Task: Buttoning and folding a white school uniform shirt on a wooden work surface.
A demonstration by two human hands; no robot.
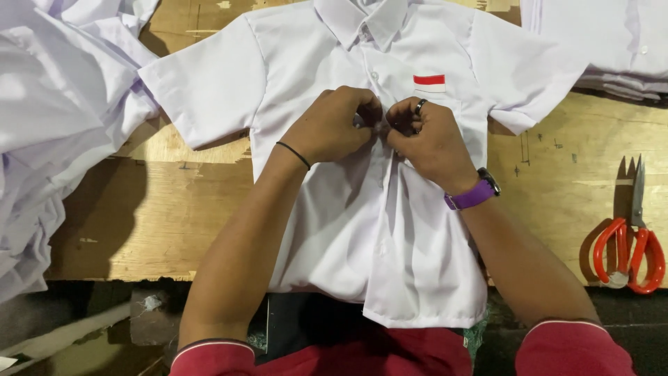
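Observation:
A white short-sleeved shirt (306,63) lies face up on a wooden table (160,209), collar at the far side, with a small red and white patch (429,83) on its chest. My left hand (334,125) and my right hand (424,139) meet at the shirt's front placket, fingers pinched on the fabric near a button. The lower placket hangs apart below my hands. My left wrist has a thin black band, my right wrist a purple watch, and a dark ring sits on a right finger.
A heap of white garments (49,118) fills the left side. More folded white shirts (605,42) are stacked at the far right. Red-handled scissors (630,244) lie near the table's right front edge. The table's front edge runs just under the shirt hem.

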